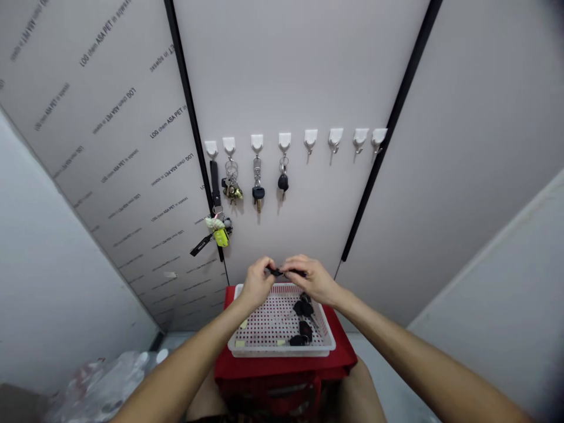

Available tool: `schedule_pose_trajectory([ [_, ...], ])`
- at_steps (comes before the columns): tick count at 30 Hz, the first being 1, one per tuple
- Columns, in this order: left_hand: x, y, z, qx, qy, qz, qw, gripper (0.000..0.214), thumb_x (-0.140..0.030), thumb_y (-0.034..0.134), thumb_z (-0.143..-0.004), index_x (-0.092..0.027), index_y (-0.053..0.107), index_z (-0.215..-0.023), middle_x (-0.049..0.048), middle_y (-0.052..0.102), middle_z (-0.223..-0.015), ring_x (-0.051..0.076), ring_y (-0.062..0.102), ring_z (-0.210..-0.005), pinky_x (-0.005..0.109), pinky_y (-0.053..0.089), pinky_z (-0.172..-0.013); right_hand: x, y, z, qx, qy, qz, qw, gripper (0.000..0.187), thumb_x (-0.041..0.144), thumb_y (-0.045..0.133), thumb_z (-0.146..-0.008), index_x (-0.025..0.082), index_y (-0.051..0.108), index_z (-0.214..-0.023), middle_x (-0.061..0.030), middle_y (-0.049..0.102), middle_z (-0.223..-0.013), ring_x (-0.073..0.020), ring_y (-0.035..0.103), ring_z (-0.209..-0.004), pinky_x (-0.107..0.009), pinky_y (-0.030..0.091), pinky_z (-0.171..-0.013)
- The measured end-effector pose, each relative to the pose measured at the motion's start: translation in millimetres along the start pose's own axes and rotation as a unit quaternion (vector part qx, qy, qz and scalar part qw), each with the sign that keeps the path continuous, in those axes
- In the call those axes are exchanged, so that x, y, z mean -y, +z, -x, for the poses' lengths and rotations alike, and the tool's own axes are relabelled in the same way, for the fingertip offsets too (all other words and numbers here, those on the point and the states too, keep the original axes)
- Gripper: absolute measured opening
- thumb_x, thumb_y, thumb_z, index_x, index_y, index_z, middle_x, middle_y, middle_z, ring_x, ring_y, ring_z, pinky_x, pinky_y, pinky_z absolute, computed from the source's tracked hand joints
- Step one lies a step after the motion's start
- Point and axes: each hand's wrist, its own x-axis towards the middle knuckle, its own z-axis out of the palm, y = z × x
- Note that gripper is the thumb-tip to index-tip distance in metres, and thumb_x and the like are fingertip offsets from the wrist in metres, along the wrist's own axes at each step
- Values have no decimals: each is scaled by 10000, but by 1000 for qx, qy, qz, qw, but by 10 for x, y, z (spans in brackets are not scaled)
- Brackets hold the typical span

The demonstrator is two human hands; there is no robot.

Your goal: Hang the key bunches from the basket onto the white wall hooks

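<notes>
My left hand [259, 279] and my right hand [311, 276] meet above the far rim of a white perforated plastic basket [282, 352]. Pinched between their fingertips is a small bunch of black keys [277, 272], partly hidden by the fingers. Inside the basket, along its right side, lie several black-headed keys [304, 308], with another key group [305, 332] nearer the front edge. Pale yellow tags [240, 343] sit near the basket's left and front edges.
The basket rests on a red bag [264, 367] over the knees. Ahead, white hooks [311, 138] line a panel. The left ones carry a black strap with a yellow-green charm [221, 236], a key bunch [231, 187] and two black-headed keys [258, 192]. Plastic-wrapped bottles [110, 382] stand lower left.
</notes>
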Motion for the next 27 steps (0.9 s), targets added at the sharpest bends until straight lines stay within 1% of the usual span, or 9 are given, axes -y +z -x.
schedule_pose_trajectory([
  [2, -18, -15, -21, -3, -33, 44, 998, 103, -68, 402, -570, -161, 425, -607, -31, 478, -622, 80, 433, -611, 190, 353, -591, 20, -15, 2, 30, 16, -24, 999, 190, 135, 391, -651, 177, 568, -705, -37, 541, -858, -120, 474, -809, -267, 347, -749],
  [6, -55, -55, -64, -2, -66, 97, 993, 71, -83, 428, -569, -152, 431, -587, -41, 471, -600, 67, 430, -579, 179, 354, -580, -47, 32, -1, -7, 125, -122, 985, 170, 183, 436, -635, 150, 530, -772, -36, 548, -797, -113, 495, -744, -258, 373, -703],
  [10, -91, -93, -108, 40, -59, 131, 989, 57, -158, 476, -580, -148, 432, -614, -48, 453, -588, 60, 412, -552, 174, 349, -553, -90, 85, -28, 16, 149, -227, 962, 206, 232, 514, -587, 142, 504, -771, 3, 541, -702, -87, 490, -650, -222, 372, -632],
  [14, -125, -159, -128, 76, -42, 136, 987, 54, -177, 466, -604, -146, 435, -635, -47, 447, -589, 58, 407, -549, 172, 348, -542, -72, 82, -51, -31, 257, -331, 908, 230, 359, 458, -624, 134, 453, -579, 55, 434, -458, -45, 393, -412, -189, 328, -445],
  [18, -143, -227, -122, 41, 12, 81, 996, 48, -153, 452, -619, -147, 469, -663, -23, 499, -651, 79, 444, -642, 198, 358, -632, -60, 55, -46, -45, 328, -391, 859, 246, 378, 451, -620, 143, 416, -556, 36, 468, -480, -51, 421, -409, -197, 334, -440],
  [20, -154, -247, -124, 24, 31, 67, 997, 62, -144, 444, -627, -150, 479, -677, -15, 519, -675, 85, 459, -672, 205, 360, -659, -62, 38, -39, -66, 323, -360, 873, 213, 363, 456, -617, 151, 443, -620, 17, 506, -541, -66, 452, -449, -217, 358, -476],
  [23, -180, -256, -141, 13, 40, 75, 996, 80, -135, 431, -639, -152, 483, -697, -12, 535, -686, 85, 477, -684, 204, 371, -666, -68, 20, -42, -110, 232, -229, 939, 197, 306, 511, -582, 159, 509, -714, -9, 530, -667, -91, 479, -595, -245, 374, -593],
  [25, -202, -254, -160, 15, 46, 85, 995, 88, -135, 432, -640, -153, 485, -708, -10, 540, -699, 85, 486, -691, 205, 381, -669, -69, 20, -57, -89, 173, -172, 966, 200, 281, 524, -575, 159, 541, -732, -18, 532, -717, -106, 476, -675, -255, 366, -660],
  [27, -223, -254, -179, 22, 56, 94, 994, 89, -145, 435, -643, -155, 489, -713, -7, 544, -711, 88, 492, -697, 211, 388, -676, -64, 23, -84, -56, 155, -186, 969, 217, 282, 507, -594, 159, 542, -770, -15, 537, -724, -108, 478, -680, -262, 369, -669],
])
